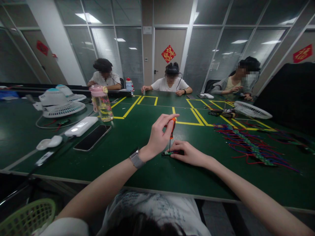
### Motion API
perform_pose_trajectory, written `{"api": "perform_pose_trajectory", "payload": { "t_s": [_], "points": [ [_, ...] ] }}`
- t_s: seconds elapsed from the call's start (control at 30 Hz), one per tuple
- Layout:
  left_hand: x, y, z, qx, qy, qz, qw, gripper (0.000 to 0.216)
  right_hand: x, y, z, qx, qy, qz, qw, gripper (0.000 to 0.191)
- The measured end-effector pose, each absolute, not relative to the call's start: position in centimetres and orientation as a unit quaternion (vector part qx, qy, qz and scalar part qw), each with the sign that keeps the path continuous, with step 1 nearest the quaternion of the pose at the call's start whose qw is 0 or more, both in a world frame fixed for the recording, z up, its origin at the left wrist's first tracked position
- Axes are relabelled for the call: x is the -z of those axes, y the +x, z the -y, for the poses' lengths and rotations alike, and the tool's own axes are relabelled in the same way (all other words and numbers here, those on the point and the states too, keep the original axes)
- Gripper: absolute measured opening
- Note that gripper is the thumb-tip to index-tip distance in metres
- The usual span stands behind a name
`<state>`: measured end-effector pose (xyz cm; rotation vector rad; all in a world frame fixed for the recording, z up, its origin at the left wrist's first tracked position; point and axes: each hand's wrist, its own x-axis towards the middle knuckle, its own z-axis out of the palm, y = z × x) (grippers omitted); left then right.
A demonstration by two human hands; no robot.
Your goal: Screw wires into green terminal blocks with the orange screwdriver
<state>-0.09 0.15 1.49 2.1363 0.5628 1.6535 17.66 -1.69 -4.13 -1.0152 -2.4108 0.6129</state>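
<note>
My left hand (158,134) is closed around the orange and black handle of a screwdriver (173,129), with the index finger stretched over its top. The screwdriver stands upright, and its thin shaft points down at a small green circuit board (167,153) in a black piece lying on the table. Whether the tip sits in a screw is too small to tell. Low on the table, my right hand (188,153) grips the right side of the circuit board, its fingers partly covering it.
Right of my hands lies a row of green circuit boards with red and blue wires (253,144). To the left are a phone (93,138), a white power bank (81,126), a pink-lidded bottle (104,105) and white fan parts (61,101). Several people sit across the green table (137,167).
</note>
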Motion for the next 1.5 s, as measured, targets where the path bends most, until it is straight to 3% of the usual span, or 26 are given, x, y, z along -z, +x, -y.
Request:
{"api": "perform_pose_trajectory", "payload": {
  "t_s": [0.43,0.77,1.17,1.33,1.5],
  "points": [
    [-1.38,-0.12,-0.24,-0.594,0.756,-0.211,0.177,0.015,4.37,17.72,1.51,-0.216,-0.361,0.877,0.232,0.022],
    [-1.27,-0.16,-0.28,-0.583,0.750,-0.197,0.242,0.030,4.24,17.66,1.65,-0.229,-0.370,0.871,0.227,0.023],
    [-1.08,-0.15,-0.82,-0.616,0.721,-0.228,0.223,0.013,4.14,17.54,1.75,-0.214,-0.382,0.872,0.218,0.022],
    [-1.16,-0.40,-0.88,-0.593,0.729,-0.227,0.255,0.028,4.17,17.54,1.70,-0.219,-0.380,0.871,0.223,0.023],
    [-1.03,-0.32,-1.05,-0.598,0.707,-0.209,0.316,0.030,4.20,17.44,1.70,-0.216,-0.374,0.872,0.232,0.023]
  ]
}}
